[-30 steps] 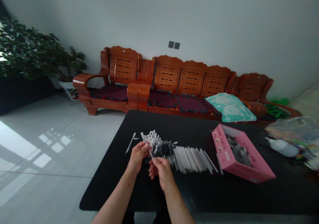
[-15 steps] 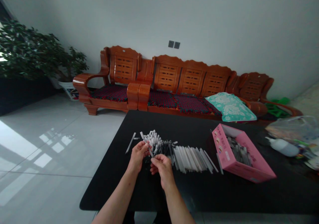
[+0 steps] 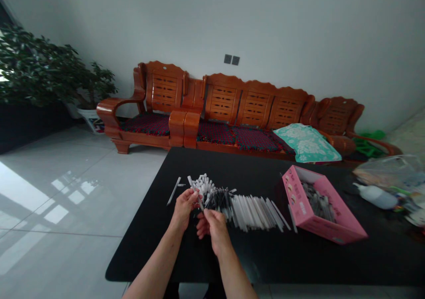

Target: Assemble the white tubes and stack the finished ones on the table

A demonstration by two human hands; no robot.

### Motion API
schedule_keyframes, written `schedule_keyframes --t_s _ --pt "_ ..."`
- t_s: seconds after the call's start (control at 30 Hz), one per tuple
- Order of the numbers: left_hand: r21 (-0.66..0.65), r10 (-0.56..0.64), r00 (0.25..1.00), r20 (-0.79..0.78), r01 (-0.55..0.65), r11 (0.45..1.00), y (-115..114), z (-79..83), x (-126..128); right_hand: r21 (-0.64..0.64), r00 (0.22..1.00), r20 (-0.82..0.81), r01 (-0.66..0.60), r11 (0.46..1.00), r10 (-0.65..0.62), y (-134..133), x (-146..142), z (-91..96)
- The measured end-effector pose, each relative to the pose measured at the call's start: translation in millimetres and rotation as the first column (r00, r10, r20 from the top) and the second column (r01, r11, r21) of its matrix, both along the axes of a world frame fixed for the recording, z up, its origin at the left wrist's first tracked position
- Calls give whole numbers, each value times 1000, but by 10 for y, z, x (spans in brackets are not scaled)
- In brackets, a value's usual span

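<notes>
A slim pen [image 3: 200, 202] with a pale cap end pointing away from me is pinched between the thumb and fingers of my left hand [image 3: 186, 205]. My right hand [image 3: 213, 229] grips the near end of that pen, its other fingers curled below; they partly hide this end. Just beyond my hands lies a heap of white pen caps [image 3: 206, 184]. To its right are dark-tipped pen refills [image 3: 221, 198], then a row of whitish pen barrels [image 3: 255, 212] laid side by side.
On the black table [image 3: 159, 254], one pen [image 3: 173, 192] lies apart at left. A pink box [image 3: 332, 228] holding many grey pen pieces stands at right, near a white bottle [image 3: 377, 196] and a plastic bag [image 3: 392, 170]. A wooden sofa [image 3: 184, 128] stands behind the table.
My right hand has turned slightly at the pen's near end, its lower fingers shifting left and down. My left hand and the pen have hardly moved.
</notes>
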State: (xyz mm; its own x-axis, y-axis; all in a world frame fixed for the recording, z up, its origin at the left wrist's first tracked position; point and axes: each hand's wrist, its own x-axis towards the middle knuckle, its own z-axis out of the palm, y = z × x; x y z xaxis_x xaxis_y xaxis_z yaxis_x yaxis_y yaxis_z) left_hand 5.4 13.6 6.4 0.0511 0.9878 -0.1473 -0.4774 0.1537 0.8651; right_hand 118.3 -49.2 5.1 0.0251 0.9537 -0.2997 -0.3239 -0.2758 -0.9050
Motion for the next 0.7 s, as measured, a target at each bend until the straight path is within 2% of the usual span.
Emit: schedule_keyframes --t_s 0.17,0.37,0.43,0.5,0.53,0.6,0.7 --pt "-12 29 1000 7 -29 999 26 -26 -14 15 993 71 96 995 -97 -2 27 0" --pt "-29 127 991 31 -126 992 132 -89 -123 -2 992 108 57 998 -57 -48 68 -55" --pt "-52 186 982 35 -184 982 169 -95 -172 -2 983 171 70 998 -69 -54 133 -117" --pt "-69 225 974 36 -223 972 192 -96 -214 24 945 305 115 993 -117 -45 247 -182" --pt "-74 236 971 35 -233 970 197 -97 -230 59 905 397 141 988 -153 -36 317 -209" --pt "-82 241 970 35 -238 968 200 -105 -247 165 769 594 170 971 -236 -14 462 -235" --pt "-96 230 972 39 -226 969 193 -135 -239 273 479 824 133 953 -303 8 592 -206"
